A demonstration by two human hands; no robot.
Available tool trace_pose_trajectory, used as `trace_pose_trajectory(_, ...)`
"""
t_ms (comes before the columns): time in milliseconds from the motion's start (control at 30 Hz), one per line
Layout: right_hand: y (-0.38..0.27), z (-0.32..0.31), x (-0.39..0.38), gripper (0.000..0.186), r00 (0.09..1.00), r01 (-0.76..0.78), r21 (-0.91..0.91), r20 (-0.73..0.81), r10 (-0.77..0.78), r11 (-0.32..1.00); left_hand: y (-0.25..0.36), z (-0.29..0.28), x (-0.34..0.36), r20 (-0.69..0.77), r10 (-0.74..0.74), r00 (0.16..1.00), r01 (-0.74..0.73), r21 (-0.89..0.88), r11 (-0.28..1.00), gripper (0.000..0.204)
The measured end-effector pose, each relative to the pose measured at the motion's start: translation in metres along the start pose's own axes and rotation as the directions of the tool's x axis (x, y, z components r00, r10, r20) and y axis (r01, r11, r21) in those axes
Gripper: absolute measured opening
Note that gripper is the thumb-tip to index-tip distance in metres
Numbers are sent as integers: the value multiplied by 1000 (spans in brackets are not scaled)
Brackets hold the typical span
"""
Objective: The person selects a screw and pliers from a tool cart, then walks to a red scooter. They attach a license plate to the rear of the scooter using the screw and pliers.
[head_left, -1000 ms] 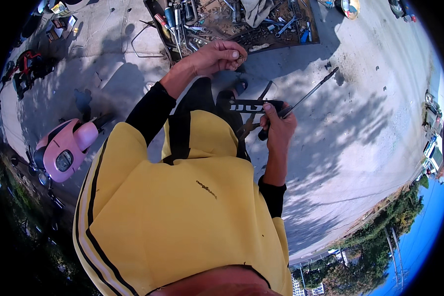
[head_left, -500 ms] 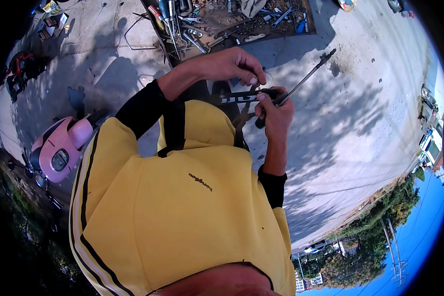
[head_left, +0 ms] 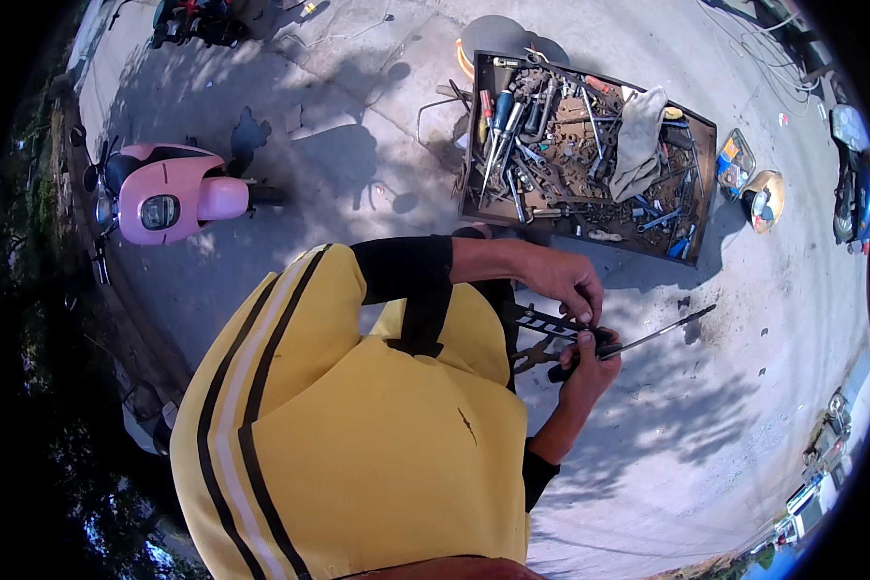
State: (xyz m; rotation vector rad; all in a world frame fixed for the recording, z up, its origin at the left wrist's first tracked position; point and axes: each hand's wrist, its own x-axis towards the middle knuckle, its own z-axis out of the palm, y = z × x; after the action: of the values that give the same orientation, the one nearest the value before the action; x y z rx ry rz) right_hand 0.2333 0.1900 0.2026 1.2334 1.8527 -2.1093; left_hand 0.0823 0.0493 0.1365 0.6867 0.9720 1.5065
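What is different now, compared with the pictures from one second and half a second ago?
The left hand came down from its raised position to meet the right hand at the handle of the long screwdriver. The view also swung, so the tool tray and pink scooter show more fully. The right hand still grips the screwdriver, shaft pointing away to the right.

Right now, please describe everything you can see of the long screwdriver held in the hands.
The long screwdriver has a thin, straight, metal-looking shaft and a dark handle. It is held in the air over the paved ground, and its shaft points away to the right and slightly up. The right hand wraps the handle from below, so most of the handle is hidden. The left hand reaches down from above and its fingertips pinch at the handle end. The tip is too small to tell its type.
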Motion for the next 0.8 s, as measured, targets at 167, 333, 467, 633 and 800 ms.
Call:
trace_pose_trajectory(167, -3, 3, 6, 17, 998, 10, -101, 59, -4, 995, -5, 5, -5, -97, 58, 994, -64, -57, 996, 20)
trace_pose_trajectory(333, -9, 12, 18, 18, 989, 51, -140, 143, -31, 989, -4, 1, -21, -202, 165, 965, -168, -2, 986, 20)
trace_pose_trajectory(467, -17, 27, 24, 19, 981, 70, -151, 189, -41, 986, 3, 0, -37, -295, 100, 950, -158, -180, 971, 18)
trace_pose_trajectory(633, -25, 36, 28, 21, 975, 83, -158, 217, -48, 984, 4, -1, -40, -344, 201, 917, -263, -144, 954, 22)
trace_pose_trajectory(800, -27, 35, 29, 21, 971, 101, -159, 230, -62, 982, 0, -3, -38, -390, 160, 907, -242, -171, 955, 26)
